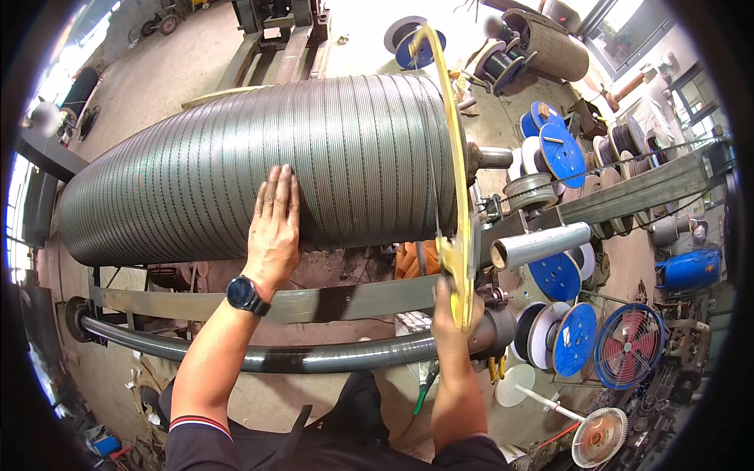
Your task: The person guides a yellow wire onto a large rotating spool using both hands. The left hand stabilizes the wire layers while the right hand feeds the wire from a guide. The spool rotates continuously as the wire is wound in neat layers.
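Note:
A large metal drum (357,133), tightly wound with grey wire in many rows, lies horizontally across the middle. My left hand (273,228), with a dark watch on its wrist, lies flat on the drum's near side, fingers stretched out. My right hand (452,314) is closed on the handle of a yellow hacksaw (450,86), held at the drum's right end with its long frame reaching up past the far edge. The thin blade runs over the wound wire near that end; whether it touches cannot be made out.
A steel beam (353,297) and dark roller (330,353) cross below the drum. A metal tube (540,243) sticks out at right. Blue cable reels (573,341), a red-bladed fan (628,343) and a white fan (598,436) stand right. Forklift forks (245,59) lie beyond the drum.

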The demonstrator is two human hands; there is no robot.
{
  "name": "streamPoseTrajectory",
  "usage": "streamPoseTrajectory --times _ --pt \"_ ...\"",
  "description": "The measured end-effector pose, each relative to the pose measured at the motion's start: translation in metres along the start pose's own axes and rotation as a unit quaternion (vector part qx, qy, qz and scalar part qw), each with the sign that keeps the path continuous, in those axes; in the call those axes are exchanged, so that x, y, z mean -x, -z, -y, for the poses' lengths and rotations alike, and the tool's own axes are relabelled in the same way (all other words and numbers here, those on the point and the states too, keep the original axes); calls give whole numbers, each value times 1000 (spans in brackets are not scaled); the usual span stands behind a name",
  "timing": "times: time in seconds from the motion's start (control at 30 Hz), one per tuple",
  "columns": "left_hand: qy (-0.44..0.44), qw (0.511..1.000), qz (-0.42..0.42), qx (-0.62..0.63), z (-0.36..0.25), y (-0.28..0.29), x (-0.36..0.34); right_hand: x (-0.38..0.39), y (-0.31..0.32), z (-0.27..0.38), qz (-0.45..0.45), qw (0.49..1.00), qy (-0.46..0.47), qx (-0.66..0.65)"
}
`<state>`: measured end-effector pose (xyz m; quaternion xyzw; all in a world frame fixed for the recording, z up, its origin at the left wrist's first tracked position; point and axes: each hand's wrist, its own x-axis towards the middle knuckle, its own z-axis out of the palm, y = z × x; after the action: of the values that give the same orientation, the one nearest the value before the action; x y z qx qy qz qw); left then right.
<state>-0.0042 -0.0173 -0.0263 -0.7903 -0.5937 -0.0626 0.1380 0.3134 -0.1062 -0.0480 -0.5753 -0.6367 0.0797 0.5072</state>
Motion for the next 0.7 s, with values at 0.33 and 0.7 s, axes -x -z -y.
streamPoseTrajectory --times 0.33,0.7 --pt "0 999 -11 32 -7 0 -1 -14 -7 -1 14 1000 -19 -7" --pt "-5 1000 12 5 -9 1 -2 -23 -15 -5 8 994 -77 -77"
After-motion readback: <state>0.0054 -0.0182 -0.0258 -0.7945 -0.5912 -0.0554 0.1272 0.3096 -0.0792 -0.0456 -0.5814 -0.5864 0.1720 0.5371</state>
